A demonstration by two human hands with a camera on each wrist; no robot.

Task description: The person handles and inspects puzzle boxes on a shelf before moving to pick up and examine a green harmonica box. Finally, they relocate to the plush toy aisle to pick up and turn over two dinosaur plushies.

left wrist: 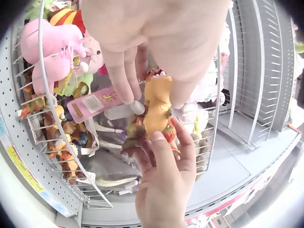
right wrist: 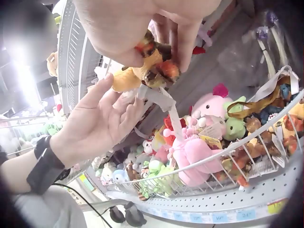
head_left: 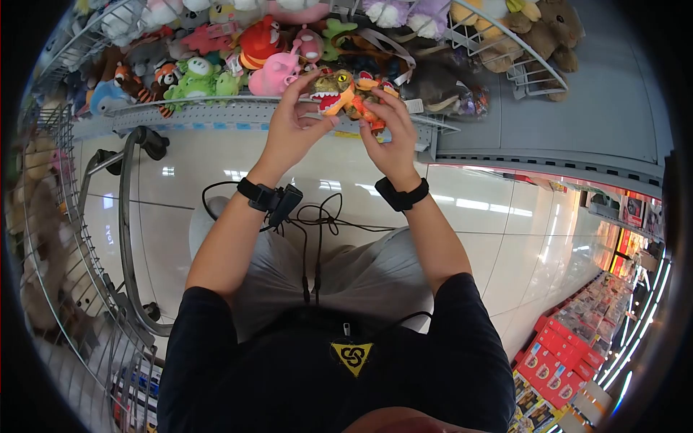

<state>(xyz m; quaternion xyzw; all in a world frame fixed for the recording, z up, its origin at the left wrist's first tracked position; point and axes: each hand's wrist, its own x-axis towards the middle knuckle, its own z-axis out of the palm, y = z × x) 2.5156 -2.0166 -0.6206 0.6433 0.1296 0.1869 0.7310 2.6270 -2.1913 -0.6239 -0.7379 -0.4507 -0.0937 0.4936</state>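
Note:
A toy dinosaur (head_left: 345,94) with an orange belly, mottled red and green-brown back, yellow eye and toothy mouth is held up before the shelf, its head to the left. My right hand (head_left: 392,133) grips its body, the thumb (left wrist: 161,149) lying on the belly in the left wrist view. Around the head end is my left hand (head_left: 294,130), its fingers loosely spread to one side and its thumb close under the jaw. In the right wrist view the left palm (right wrist: 97,121) faces the toy's orange underside (right wrist: 126,80), with space between the fingers and it.
Behind the toy, a wire-fronted shelf (head_left: 245,102) holds many plush animals, including a pink one (head_left: 274,74) and a green one (head_left: 195,76). A wire cart (head_left: 126,216) stands at left. Black cables (head_left: 317,216) hang over the lap. Red boxes (head_left: 552,368) are stacked at lower right.

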